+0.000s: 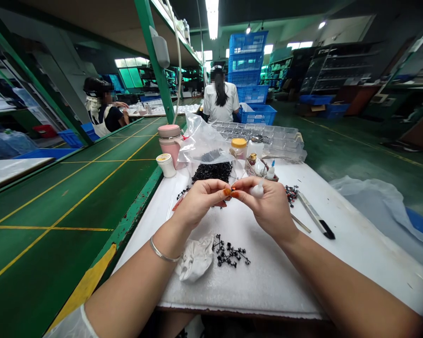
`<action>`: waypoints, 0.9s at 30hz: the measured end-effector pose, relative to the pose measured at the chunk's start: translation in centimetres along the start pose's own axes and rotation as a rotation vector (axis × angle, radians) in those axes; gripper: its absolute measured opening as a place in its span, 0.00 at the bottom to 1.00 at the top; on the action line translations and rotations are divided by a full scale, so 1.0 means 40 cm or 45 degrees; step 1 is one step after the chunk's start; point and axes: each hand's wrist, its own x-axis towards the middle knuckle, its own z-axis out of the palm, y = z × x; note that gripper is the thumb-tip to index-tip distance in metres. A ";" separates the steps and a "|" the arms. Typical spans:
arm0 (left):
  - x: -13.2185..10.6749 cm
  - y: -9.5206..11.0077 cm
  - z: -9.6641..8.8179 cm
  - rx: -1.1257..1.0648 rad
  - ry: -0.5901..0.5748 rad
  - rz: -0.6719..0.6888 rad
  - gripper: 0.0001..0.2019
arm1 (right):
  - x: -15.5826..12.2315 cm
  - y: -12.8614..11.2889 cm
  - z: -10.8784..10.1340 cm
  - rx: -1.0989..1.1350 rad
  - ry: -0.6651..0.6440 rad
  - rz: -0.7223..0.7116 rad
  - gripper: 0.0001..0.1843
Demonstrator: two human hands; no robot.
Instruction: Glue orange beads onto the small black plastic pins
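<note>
My left hand (201,199) is closed, its thumb and forefinger pinching a tiny black part with a touch of orange (232,189). Meeting it fingertip to fingertip, my right hand (270,206) is closed too, with a small white squeeze bottle (257,189) tucked in its grip. The two hands hide most of the tiny part. Beyond them, a clear plastic bag (206,141) lies by a heap of small black parts (213,172). Nearer me, several loose black parts (231,256) are scattered beside a crumpled white cloth (196,257).
A utility knife (316,216) lies at right near small black-and-orange parts (291,193). Behind stand a pink mug (169,143), a white tub (166,165), a yellow-lidded jar (238,148) and a clear compartment tray (282,137). A green conveyor (102,188) runs along the left. Two people sit farther off.
</note>
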 end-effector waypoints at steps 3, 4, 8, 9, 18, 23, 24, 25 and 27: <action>0.000 -0.004 -0.002 0.003 -0.023 0.029 0.12 | 0.001 0.000 0.000 0.018 0.004 0.020 0.12; 0.001 -0.006 -0.003 0.004 -0.034 0.044 0.11 | 0.001 -0.001 -0.001 0.021 0.005 0.024 0.12; 0.002 -0.012 -0.006 0.025 -0.052 0.093 0.11 | 0.002 0.000 -0.002 0.019 -0.002 0.036 0.12; 0.002 -0.013 -0.005 0.035 -0.050 0.099 0.11 | 0.001 0.001 -0.003 0.008 0.000 0.034 0.12; 0.001 -0.006 0.001 0.064 -0.019 0.094 0.13 | -0.005 0.013 0.000 -0.148 0.046 -0.069 0.10; -0.001 -0.008 -0.001 0.000 -0.027 0.024 0.13 | -0.006 0.014 0.003 -0.229 0.064 -0.183 0.06; -0.001 -0.008 -0.001 -0.024 -0.034 0.002 0.13 | -0.006 0.014 0.003 -0.241 0.061 -0.208 0.05; -0.001 -0.008 -0.002 -0.050 -0.043 -0.020 0.13 | -0.006 0.014 0.003 -0.249 0.057 -0.231 0.04; -0.001 -0.007 -0.003 -0.105 -0.066 -0.060 0.12 | -0.006 0.012 0.002 -0.263 0.059 -0.265 0.04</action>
